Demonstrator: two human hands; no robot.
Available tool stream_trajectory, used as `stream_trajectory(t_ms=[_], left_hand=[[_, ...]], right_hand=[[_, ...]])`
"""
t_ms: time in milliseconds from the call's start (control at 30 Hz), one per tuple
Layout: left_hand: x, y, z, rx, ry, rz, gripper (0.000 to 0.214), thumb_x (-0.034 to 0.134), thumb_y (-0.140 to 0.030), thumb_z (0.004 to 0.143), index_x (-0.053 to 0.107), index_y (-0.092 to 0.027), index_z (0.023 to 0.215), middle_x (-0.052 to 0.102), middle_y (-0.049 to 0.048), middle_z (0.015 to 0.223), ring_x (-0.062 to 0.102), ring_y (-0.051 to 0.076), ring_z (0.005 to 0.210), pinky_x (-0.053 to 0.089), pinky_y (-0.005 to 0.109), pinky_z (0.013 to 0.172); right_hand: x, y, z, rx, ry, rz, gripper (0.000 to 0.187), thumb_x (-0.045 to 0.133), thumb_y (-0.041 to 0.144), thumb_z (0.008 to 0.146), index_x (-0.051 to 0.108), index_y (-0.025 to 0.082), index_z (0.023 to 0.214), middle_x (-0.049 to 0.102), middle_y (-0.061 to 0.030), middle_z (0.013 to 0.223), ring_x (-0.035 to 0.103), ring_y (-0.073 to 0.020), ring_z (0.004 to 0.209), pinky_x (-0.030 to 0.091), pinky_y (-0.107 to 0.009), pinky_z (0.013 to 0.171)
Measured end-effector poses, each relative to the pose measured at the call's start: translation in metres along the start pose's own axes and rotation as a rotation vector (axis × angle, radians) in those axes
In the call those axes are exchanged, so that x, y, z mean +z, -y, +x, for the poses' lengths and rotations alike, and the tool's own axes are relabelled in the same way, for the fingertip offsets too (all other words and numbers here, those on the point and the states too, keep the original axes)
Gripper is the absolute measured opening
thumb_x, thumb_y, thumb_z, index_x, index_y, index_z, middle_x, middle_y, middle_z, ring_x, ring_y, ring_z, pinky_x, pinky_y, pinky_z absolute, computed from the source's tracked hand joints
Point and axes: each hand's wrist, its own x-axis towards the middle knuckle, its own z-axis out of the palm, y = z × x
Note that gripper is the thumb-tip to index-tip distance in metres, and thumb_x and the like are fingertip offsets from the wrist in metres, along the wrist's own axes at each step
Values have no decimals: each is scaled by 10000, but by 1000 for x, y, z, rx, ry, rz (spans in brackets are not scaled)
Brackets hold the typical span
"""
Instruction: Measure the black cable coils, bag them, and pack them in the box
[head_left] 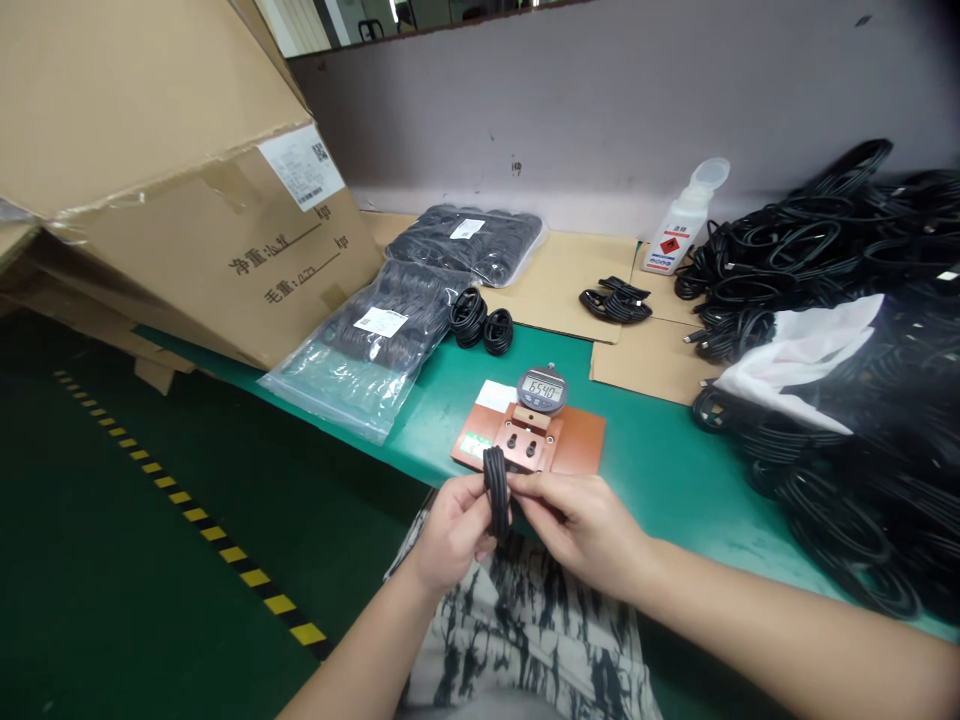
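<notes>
Coiled black cable [496,492], held up just this side of the digital gauge [541,389]!
I see the left hand [454,532] pinching the bundle; the right hand [581,518] meets its other side, pinching or not, I can't tell. I'd call it light, springy, smooth: grip across the gathered strands.

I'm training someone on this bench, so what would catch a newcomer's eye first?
Probably the heap of black cables on the right and the big cardboard box at upper left. In the middle, the left hand holds a coiled cable near the digital gauge.
</notes>
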Motion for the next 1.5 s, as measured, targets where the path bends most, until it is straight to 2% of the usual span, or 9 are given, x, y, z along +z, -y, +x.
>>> stream_trajectory(t_ms=[167, 633, 1500], left_hand=[[1, -2, 0, 2, 0, -5, 365, 655, -445, 827, 567, -144, 641, 369, -81, 440, 266, 27, 333, 238, 160, 337], [0, -1, 1, 0, 10, -13, 362, 667, -446, 815, 571, -145, 639, 392, -74, 442, 261, 23, 329, 211, 160, 336], [0, -1, 0, 3, 11, -25, 348, 658, -442, 832, 576, -149, 662, 381, -80, 464, 256, 18, 343, 218, 151, 338]], right_hand=[[0, -1, -1, 1, 1, 3, 211, 527, 130, 916, 683, 171, 1052, 775, -71, 907, 743, -177, 730, 612, -264, 674], [1, -2, -2, 21, 9, 17, 212, 533, 125, 910, 692, 139, 1050, 772, -84, 887, 739, -178, 720, 599, -262, 657], [0, -1, -2, 33, 16, 24, 225, 531, 121, 909, 686, 150, 1070, 771, -75, 903, 740, -175, 738, 595, -258, 659]])
